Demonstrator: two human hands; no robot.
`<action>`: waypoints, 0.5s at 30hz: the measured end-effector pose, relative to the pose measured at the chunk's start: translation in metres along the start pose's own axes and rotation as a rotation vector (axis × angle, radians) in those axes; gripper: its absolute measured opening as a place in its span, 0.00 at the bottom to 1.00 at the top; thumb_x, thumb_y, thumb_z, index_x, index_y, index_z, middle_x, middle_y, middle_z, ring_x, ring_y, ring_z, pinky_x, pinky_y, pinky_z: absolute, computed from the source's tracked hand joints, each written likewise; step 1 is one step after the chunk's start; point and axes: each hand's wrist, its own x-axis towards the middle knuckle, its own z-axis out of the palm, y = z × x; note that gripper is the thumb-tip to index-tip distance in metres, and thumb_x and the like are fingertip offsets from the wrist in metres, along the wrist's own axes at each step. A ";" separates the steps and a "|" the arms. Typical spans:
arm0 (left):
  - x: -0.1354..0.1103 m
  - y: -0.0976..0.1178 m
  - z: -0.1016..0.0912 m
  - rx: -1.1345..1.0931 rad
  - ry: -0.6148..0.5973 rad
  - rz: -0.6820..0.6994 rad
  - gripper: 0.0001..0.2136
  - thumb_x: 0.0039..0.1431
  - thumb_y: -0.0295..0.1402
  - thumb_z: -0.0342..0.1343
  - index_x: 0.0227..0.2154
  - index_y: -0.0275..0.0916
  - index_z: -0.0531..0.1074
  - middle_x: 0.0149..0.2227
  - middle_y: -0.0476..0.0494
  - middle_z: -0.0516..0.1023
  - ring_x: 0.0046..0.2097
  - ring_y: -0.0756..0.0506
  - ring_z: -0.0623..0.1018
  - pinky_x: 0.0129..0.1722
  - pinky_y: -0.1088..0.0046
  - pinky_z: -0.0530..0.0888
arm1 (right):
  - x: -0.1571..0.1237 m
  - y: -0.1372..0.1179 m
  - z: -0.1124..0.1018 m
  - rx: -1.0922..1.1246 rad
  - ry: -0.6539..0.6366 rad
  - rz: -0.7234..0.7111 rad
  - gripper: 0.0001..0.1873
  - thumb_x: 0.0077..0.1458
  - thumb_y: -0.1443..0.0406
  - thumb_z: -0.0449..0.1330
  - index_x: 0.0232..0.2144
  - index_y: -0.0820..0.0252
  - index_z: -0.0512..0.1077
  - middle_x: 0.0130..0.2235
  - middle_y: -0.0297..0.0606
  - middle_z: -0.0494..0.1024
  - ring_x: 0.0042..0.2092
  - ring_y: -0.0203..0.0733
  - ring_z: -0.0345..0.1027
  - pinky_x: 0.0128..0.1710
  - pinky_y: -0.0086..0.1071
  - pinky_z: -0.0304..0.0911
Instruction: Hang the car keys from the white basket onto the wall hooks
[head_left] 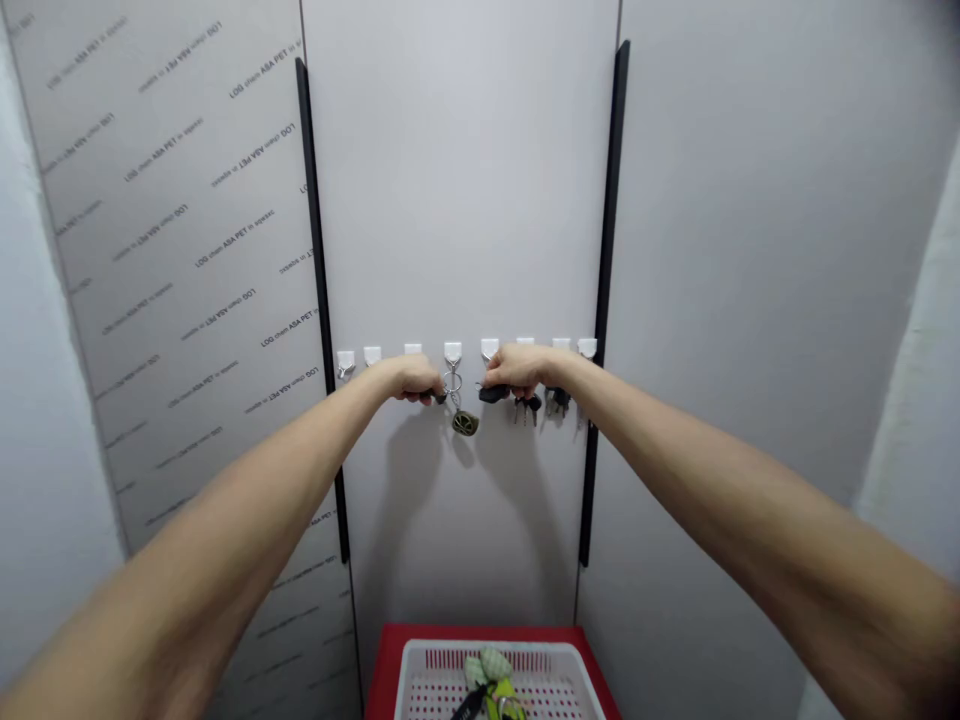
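A row of several small white hooks (452,351) is stuck across a grey cabinet door (457,200). My left hand (414,379) is closed on a dark key beside a key ring with an olive fob (465,423) that hangs from the middle hook. My right hand (517,368) is closed on a black key (494,394) just under the neighbouring hook. Two more dark key bunches (527,404) hang from hooks at the right, partly hidden by my right hand.
A white plastic basket (420,680) sits on a red stool (384,660) below, holding green and black key items (491,685). Black vertical handles (609,250) run along the door edges. The left door carries printed protective film (180,230).
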 end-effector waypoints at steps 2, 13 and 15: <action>-0.001 -0.003 0.002 -0.126 0.060 0.060 0.03 0.34 0.26 0.49 0.12 0.33 0.63 0.11 0.50 0.63 0.13 0.57 0.56 0.12 0.81 0.49 | -0.002 0.007 0.002 0.052 0.060 -0.012 0.06 0.37 0.65 0.52 0.18 0.63 0.63 0.15 0.30 0.60 0.14 0.26 0.52 0.13 0.23 0.52; 0.012 0.003 0.005 -0.238 0.124 0.002 0.03 0.35 0.26 0.49 0.13 0.33 0.62 0.11 0.51 0.62 0.13 0.57 0.57 0.12 0.81 0.50 | -0.041 0.051 0.062 0.093 -0.223 -0.234 0.11 0.41 0.61 0.48 0.23 0.63 0.65 0.18 0.31 0.62 0.17 0.26 0.55 0.14 0.20 0.51; 0.014 0.004 0.001 -0.259 0.018 -0.029 0.04 0.36 0.27 0.49 0.13 0.33 0.62 0.11 0.51 0.62 0.13 0.57 0.57 0.12 0.81 0.50 | -0.042 0.053 0.063 0.113 -0.175 -0.230 0.11 0.42 0.62 0.48 0.27 0.63 0.65 0.19 0.31 0.62 0.17 0.26 0.54 0.14 0.20 0.50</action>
